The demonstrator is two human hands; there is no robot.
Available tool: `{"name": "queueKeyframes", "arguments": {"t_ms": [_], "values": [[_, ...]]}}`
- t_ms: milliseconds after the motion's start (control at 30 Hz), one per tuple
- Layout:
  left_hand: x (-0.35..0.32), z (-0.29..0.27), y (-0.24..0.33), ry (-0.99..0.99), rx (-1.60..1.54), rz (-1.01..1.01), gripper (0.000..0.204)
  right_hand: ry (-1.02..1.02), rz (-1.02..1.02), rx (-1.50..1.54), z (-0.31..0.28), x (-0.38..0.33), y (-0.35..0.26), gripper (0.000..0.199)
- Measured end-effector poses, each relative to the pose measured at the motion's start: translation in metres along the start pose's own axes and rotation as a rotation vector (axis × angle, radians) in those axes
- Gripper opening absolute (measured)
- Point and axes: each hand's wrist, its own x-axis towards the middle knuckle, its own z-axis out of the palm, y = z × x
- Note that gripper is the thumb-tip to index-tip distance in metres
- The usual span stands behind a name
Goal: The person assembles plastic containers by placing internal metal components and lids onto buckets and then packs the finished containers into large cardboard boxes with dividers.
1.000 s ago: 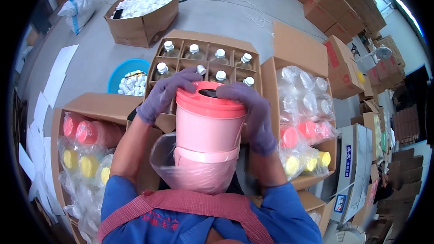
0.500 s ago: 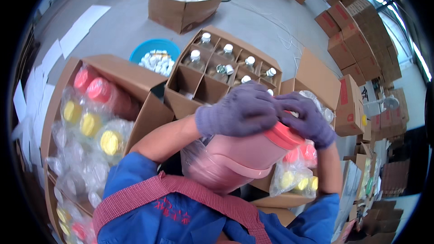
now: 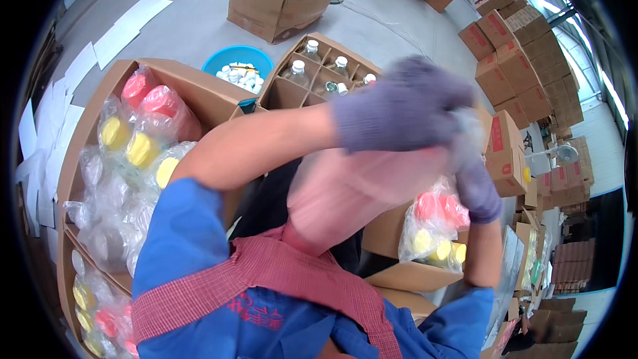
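Observation:
A pink jar (image 3: 345,199) lies tilted across my lap, its base toward my apron and its top to the upper right, blurred by motion. Both hands wear purple-grey knit gloves. My left hand (image 3: 402,106) is closed over the jar's top end, hiding the lid. Beside it my right hand (image 3: 475,183) is closed too. Between them a whitish, see-through smear looks like the gathered mouth of a clear plastic bag (image 3: 467,129); the fingertips are smeared.
At left a carton (image 3: 83,139) holds bagged jars with pink and yellow lids. A divided carton (image 3: 279,90) of clear white-capped bottles stands ahead. Behind are a blue basin (image 3: 214,60) and a box (image 3: 262,16) of white caps. At right lie bagged jars (image 3: 432,226).
Both hands have moved up and away from the jar's base. The red lid showed before and is now covered. My view has shifted slightly.

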Motion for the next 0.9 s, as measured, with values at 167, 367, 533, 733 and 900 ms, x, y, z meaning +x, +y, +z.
{"name": "queueKeyframes", "arguments": {"t_ms": [167, 367, 533, 733, 900], "values": [[0.014, -0.007, -0.028, -0.217, -0.097, 0.140, 0.066, 0.290, -0.147, -0.540, 0.029, -0.010, 0.066, 0.030], [-0.245, 0.019, -0.111, -0.429, 0.295, -0.230, 0.076, 0.704, 0.864, -0.154, 0.057, -0.097, 0.197, 0.067], [-0.315, -0.020, -0.077, -0.030, 0.069, -0.676, 0.057, 0.268, 0.467, -0.264, 0.108, -0.024, 0.204, 0.061], [-0.480, -0.156, 0.016, 0.557, 0.618, -1.136, 0.043, -0.130, 0.229, 1.028, 0.265, 0.132, 0.116, 0.045], [-0.517, -0.222, 0.026, 0.368, 0.633, -1.289, 0.027, -0.180, 0.215, 0.598, 0.323, 0.162, 0.090, 0.037]]}}
